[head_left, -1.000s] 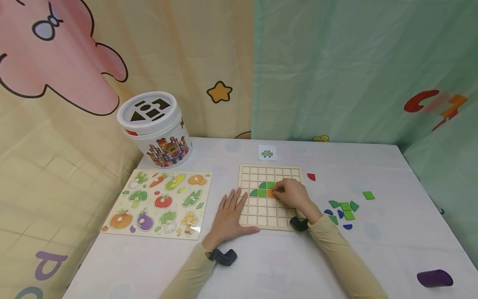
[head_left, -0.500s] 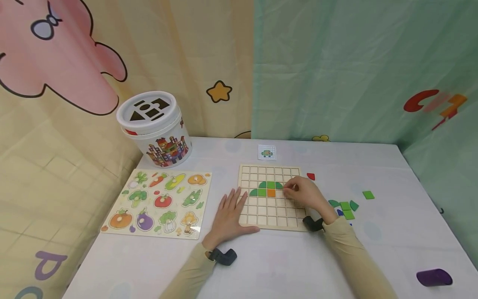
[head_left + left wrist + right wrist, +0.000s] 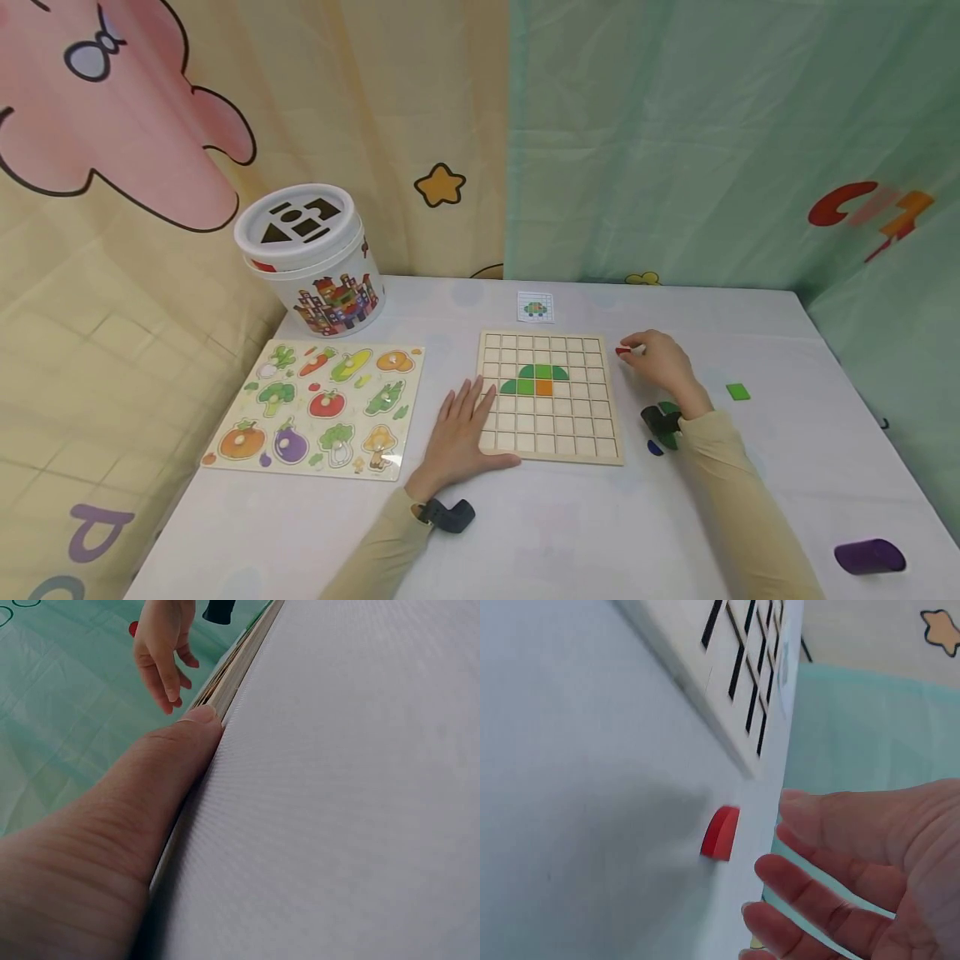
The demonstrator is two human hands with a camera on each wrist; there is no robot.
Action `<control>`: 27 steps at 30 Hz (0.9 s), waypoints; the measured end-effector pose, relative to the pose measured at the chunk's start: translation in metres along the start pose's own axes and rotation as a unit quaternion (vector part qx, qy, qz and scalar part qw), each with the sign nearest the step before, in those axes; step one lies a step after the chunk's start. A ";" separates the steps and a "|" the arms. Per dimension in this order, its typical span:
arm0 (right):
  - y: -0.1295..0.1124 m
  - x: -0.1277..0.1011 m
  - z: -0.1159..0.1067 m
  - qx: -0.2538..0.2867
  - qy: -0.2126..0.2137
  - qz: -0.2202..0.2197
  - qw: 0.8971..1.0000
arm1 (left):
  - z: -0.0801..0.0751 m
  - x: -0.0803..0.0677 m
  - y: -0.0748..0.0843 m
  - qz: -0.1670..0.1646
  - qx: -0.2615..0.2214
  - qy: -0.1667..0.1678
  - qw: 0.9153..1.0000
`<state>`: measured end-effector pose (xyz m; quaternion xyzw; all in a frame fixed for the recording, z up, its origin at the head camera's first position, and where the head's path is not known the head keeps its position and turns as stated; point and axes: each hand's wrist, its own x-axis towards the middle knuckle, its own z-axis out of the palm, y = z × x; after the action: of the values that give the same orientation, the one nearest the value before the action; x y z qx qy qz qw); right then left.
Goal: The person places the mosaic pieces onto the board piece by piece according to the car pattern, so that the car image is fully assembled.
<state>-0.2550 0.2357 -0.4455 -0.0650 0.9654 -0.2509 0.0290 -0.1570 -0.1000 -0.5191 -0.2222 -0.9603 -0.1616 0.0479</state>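
My left hand [image 3: 459, 433] lies with fingers spread at the left edge of the wooden grid board [image 3: 585, 429]; its thumb [image 3: 150, 780] rests along the front edge. On the board, green squares and quarter-round pieces [image 3: 544, 372] fill cells around an orange square [image 3: 543, 387]. To the right of the board, my right hand [image 3: 663, 367] reaches over a red quarter-round piece [image 3: 622, 351]. The right wrist view shows that red piece [image 3: 721, 834] on the table, with the thumb and fingers [image 3: 799, 896] parted and a gap away from it.
A small pattern card [image 3: 536, 307] lies behind the board. Left are a vegetable puzzle [image 3: 348, 446] and a white shape-sorter bucket [image 3: 315, 275]. A green square [image 3: 738, 392] and a blue half-round piece [image 3: 655, 448] lie right; a purple block [image 3: 870, 557] sits near front right.
My right hand has moved off the board, rightward to the red piece, uncovering the orange square and a green quarter-round piece at the upper row's right end. The left hand stays put.
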 end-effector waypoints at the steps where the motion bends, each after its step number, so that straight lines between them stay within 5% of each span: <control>1: 0.002 0.002 0.000 -0.003 -0.007 0.012 1.000 | 0.000 0.000 0.000 0.000 0.001 0.000 1.000; 6: 0.008 0.010 0.002 -0.014 -0.035 0.050 0.998 | 0.001 0.000 0.000 -0.001 0.000 -0.002 1.000; 19: 0.014 0.014 0.005 -0.015 -0.019 0.070 0.997 | 0.002 0.001 -0.001 -0.001 0.001 -0.002 1.000; 27: 0.023 0.014 0.007 0.041 0.004 0.083 0.996 | 0.004 0.000 -0.003 0.009 -0.007 0.013 1.000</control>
<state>-0.2710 0.2500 -0.4627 0.0177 0.9563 -0.2877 0.0484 -0.1586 -0.1011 -0.5237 -0.2292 -0.9564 -0.1705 0.0604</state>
